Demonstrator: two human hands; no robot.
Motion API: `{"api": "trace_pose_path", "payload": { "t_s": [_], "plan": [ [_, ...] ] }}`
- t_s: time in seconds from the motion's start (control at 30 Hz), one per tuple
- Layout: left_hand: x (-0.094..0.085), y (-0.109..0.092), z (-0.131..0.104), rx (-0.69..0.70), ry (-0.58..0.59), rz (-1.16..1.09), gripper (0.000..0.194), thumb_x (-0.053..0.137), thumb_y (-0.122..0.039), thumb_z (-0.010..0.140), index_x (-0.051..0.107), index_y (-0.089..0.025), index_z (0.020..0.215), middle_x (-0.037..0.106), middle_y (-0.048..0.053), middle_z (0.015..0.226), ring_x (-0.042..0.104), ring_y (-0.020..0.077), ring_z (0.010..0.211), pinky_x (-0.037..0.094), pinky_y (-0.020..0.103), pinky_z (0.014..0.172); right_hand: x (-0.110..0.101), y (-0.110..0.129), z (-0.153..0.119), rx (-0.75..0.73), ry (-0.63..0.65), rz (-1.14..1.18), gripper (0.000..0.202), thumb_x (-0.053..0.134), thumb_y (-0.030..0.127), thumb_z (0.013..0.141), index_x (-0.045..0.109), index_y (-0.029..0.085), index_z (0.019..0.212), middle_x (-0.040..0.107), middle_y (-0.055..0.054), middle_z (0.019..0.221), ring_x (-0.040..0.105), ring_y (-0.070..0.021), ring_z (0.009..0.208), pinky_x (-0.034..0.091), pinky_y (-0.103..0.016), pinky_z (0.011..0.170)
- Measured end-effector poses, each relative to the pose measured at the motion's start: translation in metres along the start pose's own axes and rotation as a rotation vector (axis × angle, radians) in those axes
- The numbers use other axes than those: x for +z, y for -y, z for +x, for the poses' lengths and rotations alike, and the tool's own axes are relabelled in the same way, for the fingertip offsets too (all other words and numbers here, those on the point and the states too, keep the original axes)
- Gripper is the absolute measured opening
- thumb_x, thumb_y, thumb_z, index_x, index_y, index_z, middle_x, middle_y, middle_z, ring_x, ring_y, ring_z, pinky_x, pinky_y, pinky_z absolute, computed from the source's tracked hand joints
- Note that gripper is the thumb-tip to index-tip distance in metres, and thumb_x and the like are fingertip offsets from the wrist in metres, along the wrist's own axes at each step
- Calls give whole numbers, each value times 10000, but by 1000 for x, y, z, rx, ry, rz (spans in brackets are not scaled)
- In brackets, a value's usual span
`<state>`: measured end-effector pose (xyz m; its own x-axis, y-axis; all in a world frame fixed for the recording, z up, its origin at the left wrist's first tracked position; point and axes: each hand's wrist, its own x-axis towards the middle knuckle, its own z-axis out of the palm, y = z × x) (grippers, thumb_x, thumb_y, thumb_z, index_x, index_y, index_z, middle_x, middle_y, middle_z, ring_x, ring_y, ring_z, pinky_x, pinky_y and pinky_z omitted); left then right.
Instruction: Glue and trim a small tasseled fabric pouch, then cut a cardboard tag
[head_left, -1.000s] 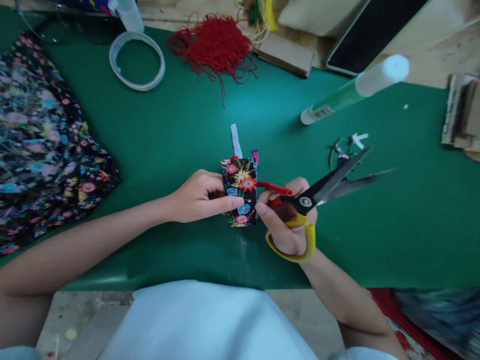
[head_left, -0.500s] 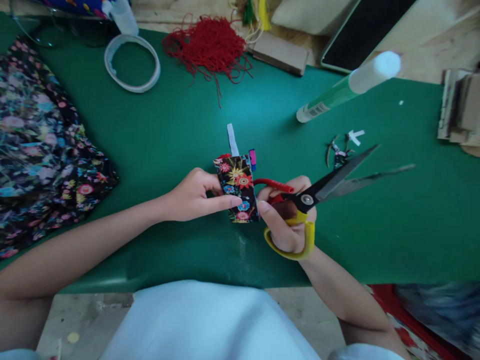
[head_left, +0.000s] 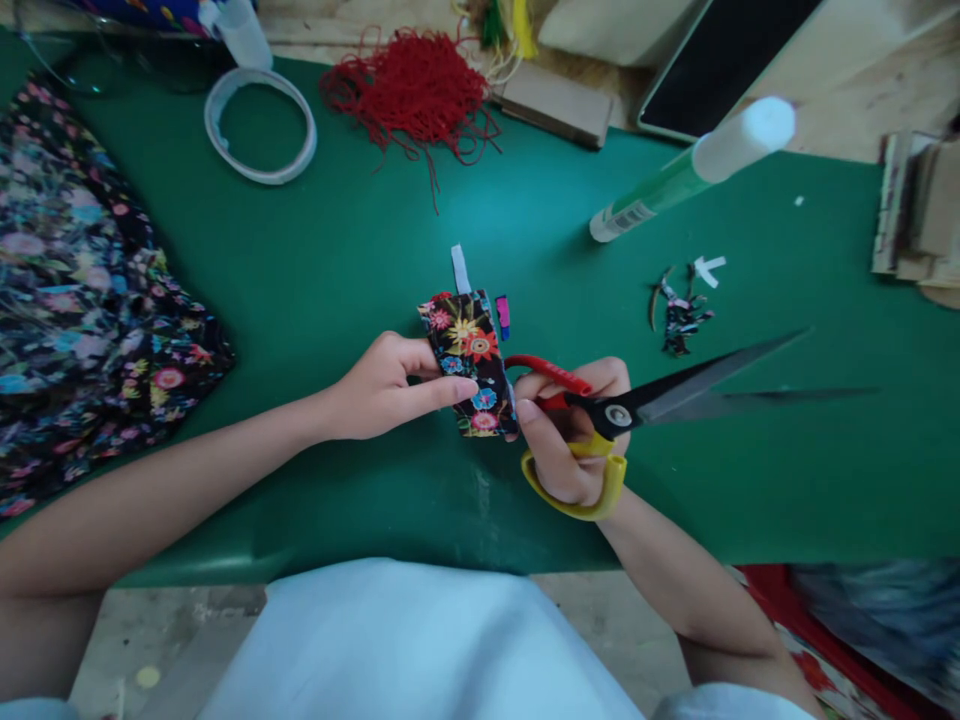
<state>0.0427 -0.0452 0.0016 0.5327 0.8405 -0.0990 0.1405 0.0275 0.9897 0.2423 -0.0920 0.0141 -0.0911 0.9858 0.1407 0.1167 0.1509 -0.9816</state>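
Observation:
My left hand [head_left: 401, 385] is closed on a small rectangular piece covered in black floral fabric [head_left: 472, 365], thumb on top and fingers beneath. Scissors [head_left: 619, 415] with one red and one yellow handle hang in my right hand [head_left: 559, 440], their blades spread and pointing right, away from the fabric piece. My right thumb and a fingertip touch the piece's right edge. A white strip [head_left: 460, 268] shows just past the piece's far edge. A small pink and blue scrap [head_left: 503, 317] lies beside its right side.
Dark fabric trimmings [head_left: 681, 318] and white scraps [head_left: 709, 270] lie right of centre. A glue stick [head_left: 694, 170] stands behind them. Further back are red cords [head_left: 409, 90], a tape roll [head_left: 307, 150], a cardboard piece [head_left: 555, 105] and a phone-like device [head_left: 727, 65]. Floral cloth [head_left: 97, 300] covers the left.
The fabric piece has tilted and shifted slightly up and left in my hands. The scissors' blades have swung downward and extend further right, exposing more of the dark trimmings.

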Motion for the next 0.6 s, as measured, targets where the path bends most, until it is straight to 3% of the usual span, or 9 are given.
{"api": "trace_pose_path", "payload": {
  "t_s": [0.4,0.6],
  "plan": [
    [2,-4,1,31,-37,-110,388,702,-474,855,696,-143,652,619,-10,529,500,73,450,367,177,417,-4,-3,0,-55,31,45,239,600,113,878,434,271,943,593,64,717,553,-111,503,454,-280,496],
    [1,-4,2,10,-83,-113,447,673,-544,861,689,-146,660,664,15,571,567,98,481,414,192,426,-2,-4,1,-59,-3,82,240,623,146,878,421,272,911,621,64,705,559,-116,481,472,-281,474]
  ]
}}
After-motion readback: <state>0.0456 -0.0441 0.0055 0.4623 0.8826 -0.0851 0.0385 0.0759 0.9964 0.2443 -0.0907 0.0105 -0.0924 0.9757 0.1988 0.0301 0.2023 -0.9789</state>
